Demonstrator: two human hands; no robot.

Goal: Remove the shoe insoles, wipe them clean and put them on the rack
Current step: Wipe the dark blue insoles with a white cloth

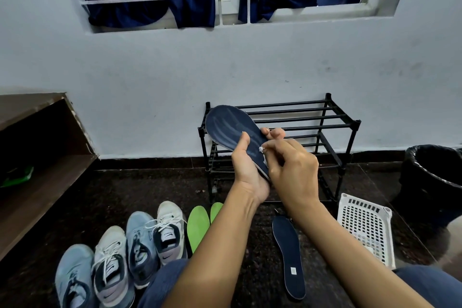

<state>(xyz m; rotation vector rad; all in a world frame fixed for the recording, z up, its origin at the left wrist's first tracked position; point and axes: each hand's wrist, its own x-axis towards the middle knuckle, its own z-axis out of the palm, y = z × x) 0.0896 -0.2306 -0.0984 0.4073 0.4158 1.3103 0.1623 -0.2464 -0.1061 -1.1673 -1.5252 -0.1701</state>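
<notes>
My left hand (246, 167) grips the heel end of a dark blue insole (228, 125) and holds it up in front of the black rack (332, 117). Its toe end points up and to the left. My right hand (291, 170) pinches a small white wipe (262, 151) against the insole's middle. A second dark blue insole (290, 255) lies flat on the dark floor below my right forearm. Two green insoles (198, 225) lie on the floor beside the shoes. The rack's shelves hold nothing.
Several grey and light blue sneakers (140, 245) stand in a row at the lower left. A white perforated basket (366, 230) sits on the floor at right, with a black bin (435, 177) behind it. A wooden shelf unit (37, 147) stands at left.
</notes>
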